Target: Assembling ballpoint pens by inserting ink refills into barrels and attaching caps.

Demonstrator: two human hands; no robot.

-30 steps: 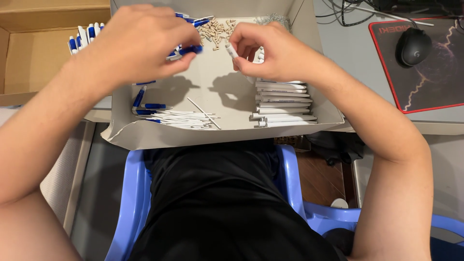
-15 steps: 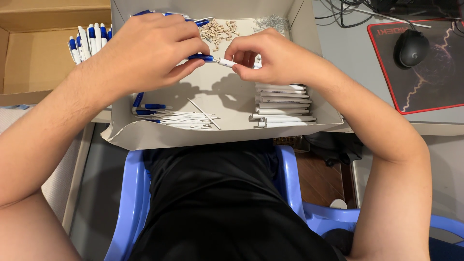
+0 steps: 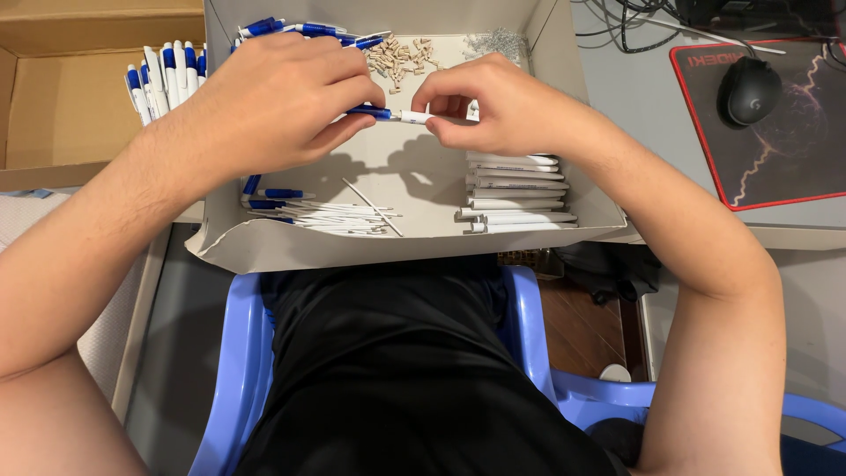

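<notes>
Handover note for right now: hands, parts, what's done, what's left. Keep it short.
Left hand: fingers closed on the blue end of a pen, held over the white tray.
Right hand: fingers pinch the pen's white end; the two halves meet between the hands.
Parts in the tray: white barrels stacked right, thin refills front left, small beige pieces and springs at the back.
Done: finished pens in the cardboard box, left.
Left: many barrels and refills unassembled.
</notes>
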